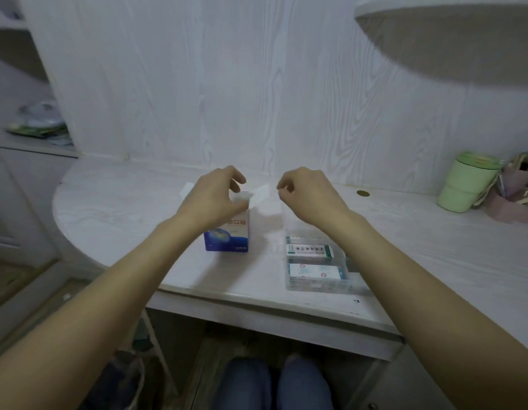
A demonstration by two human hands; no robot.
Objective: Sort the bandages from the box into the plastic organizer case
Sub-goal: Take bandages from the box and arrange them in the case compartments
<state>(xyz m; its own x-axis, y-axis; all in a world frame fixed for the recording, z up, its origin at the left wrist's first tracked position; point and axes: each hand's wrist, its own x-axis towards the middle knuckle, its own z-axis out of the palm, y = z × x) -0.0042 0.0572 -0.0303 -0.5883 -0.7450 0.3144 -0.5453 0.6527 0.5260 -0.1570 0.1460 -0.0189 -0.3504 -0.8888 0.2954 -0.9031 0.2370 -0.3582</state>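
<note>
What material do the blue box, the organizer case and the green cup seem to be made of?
Box: likely thin cardboard with a smooth printed finish; it has sharp folded edges and coloured print.
Case: clear hard plastic, slightly glossy; the packets inside show through its walls.
Cup: probably matte plastic; pale green, even colour, no shine. The blur leaves this open.

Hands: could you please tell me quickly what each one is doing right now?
Left hand: fingers curled at the top of the bandage box.
Right hand: pinching a white bandage strip.
</note>
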